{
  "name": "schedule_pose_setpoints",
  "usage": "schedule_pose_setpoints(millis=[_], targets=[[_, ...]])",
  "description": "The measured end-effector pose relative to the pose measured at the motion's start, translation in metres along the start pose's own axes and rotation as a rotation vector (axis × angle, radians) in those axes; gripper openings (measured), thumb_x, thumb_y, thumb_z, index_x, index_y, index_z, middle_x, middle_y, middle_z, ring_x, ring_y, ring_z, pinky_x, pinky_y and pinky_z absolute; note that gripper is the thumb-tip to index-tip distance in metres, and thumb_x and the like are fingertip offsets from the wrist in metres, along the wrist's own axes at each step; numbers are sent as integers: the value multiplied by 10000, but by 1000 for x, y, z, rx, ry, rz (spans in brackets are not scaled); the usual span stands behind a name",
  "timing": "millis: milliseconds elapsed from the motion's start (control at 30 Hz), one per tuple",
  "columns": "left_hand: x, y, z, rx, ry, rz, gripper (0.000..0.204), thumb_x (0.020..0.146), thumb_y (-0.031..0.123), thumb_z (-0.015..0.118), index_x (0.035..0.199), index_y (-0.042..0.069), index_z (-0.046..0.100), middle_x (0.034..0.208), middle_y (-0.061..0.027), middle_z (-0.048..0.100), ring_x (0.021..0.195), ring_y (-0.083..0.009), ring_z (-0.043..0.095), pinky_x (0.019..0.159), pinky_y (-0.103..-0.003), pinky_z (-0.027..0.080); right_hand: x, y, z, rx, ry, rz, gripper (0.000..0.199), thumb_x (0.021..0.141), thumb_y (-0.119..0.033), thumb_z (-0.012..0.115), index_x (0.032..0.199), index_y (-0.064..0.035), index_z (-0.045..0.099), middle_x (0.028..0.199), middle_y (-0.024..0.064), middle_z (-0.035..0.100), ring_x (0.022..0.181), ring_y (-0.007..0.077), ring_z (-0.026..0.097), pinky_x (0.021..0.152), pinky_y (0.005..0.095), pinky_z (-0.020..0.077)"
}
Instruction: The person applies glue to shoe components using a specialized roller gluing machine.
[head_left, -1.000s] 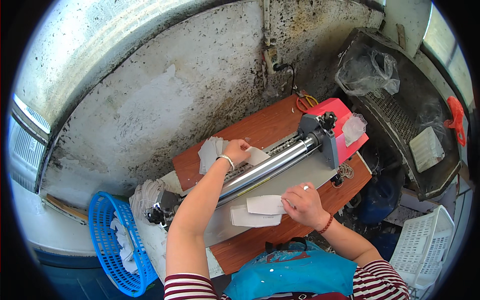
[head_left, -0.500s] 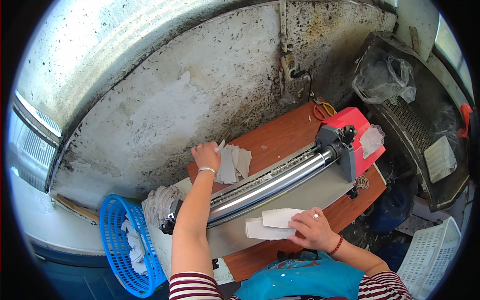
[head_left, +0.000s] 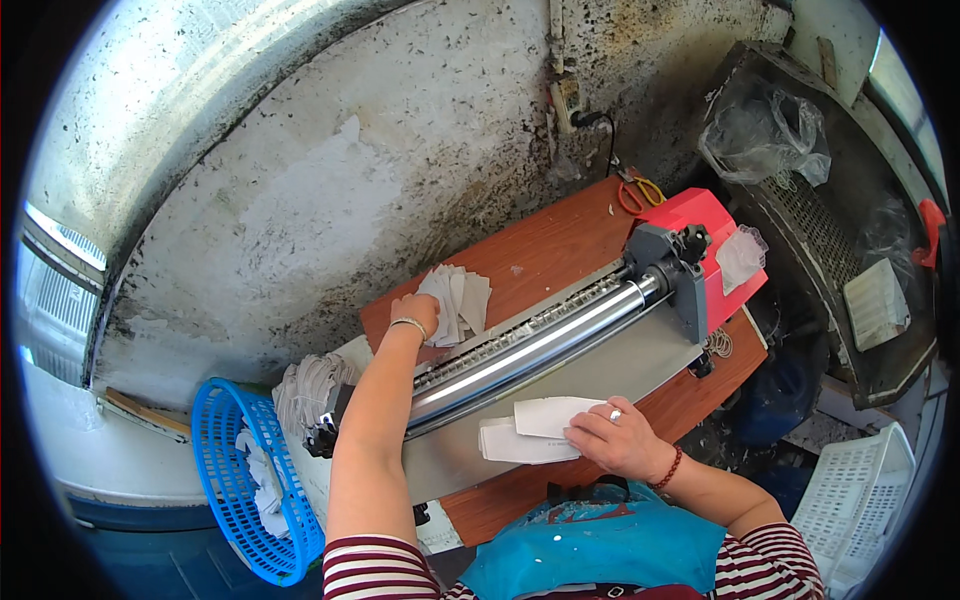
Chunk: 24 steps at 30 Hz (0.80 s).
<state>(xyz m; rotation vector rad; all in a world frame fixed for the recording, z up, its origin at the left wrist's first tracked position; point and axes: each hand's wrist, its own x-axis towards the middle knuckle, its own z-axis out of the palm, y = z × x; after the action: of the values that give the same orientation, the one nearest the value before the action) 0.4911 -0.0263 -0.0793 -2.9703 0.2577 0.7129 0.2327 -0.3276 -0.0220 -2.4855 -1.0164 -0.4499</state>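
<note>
My right hand (head_left: 622,441) pinches the right end of a couple of white flat cut pieces (head_left: 530,447), which overlap above the metal plate of a roller machine. A ring and a red beaded bracelet show on this hand. Beyond the long chrome roller (head_left: 540,345), my left hand (head_left: 416,312) is at the left edge of a loose, fanned pile of similar pale pieces (head_left: 460,300) on the brown wooden tabletop. Its fingers are curled downward, and their tips are hidden, so what they hold does not show. The left forearm passes over the roller's left end.
The machine's red housing (head_left: 690,230) stands at the right, with scissors (head_left: 640,192) behind it. A blue basket (head_left: 210,470) with pale scraps sits at the left, beside a bundle of pale strips (head_left: 308,395). A white basket (head_left: 855,500) stands at the lower right.
My left hand has come down from a raised position to the left edge of the pile. My right hand still holds the white pieces. The whole view has shifted slightly.
</note>
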Motion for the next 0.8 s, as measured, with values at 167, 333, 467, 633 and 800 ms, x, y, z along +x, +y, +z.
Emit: schedule_pose_setpoints(millis=[167, 333, 467, 633, 800], targets=[[-6, 10, -6, 119, 93, 41, 204, 801, 128, 604, 984, 157, 690, 1079, -101, 642, 1117, -243, 533, 898, -419, 371, 6, 2, 0, -56, 25, 6, 215, 731, -110, 588, 941, -63, 602, 910, 28, 569, 796, 169, 564, 720, 320, 434], [-4, 2, -4, 113, 131, 61, 137, 731, 142, 629, 862, 138, 670, 842, -104, 660, 899, -242, 624, 916, -427, 343, 8, 7, 10, -30, 52, 34, 185, 718, -106, 590, 894, -53, 605, 882, 35, 575, 783, 171, 562, 683, 304, 443], [-21, 23, -15, 29, 259, 86, 102, 746, 178, 631, 829, 124, 659, 779, -118, 655, 813, -234, 638, 855, -396, 398, 9, 10, 11, -81, 57, 67, 166, 712, -93, 587, 874, -57, 600, 863, 38, 573, 770, 174, 559, 666, 303, 440], [-38, 68, -21, -845, -208, 327, 287, 782, 299, 622, 835, 20, 669, 830, -123, 678, 780, -212, 636, 710, -321, 500, 24, 18, 14, -144, 70, 83, 129, 710, -82, 582, 839, -66, 589, 833, 34, 559, 752, 175, 552, 642, 303, 433], [-44, 81, -13, -652, -107, 508, 285, 804, 280, 652, 915, 18, 668, 862, -74, 674, 758, -143, 597, 728, -277, 482, 30, 21, 19, -149, 63, 123, 149, 729, -113, 659, 865, -86, 603, 854, 23, 576, 748, 181, 557, 660, 323, 434]])
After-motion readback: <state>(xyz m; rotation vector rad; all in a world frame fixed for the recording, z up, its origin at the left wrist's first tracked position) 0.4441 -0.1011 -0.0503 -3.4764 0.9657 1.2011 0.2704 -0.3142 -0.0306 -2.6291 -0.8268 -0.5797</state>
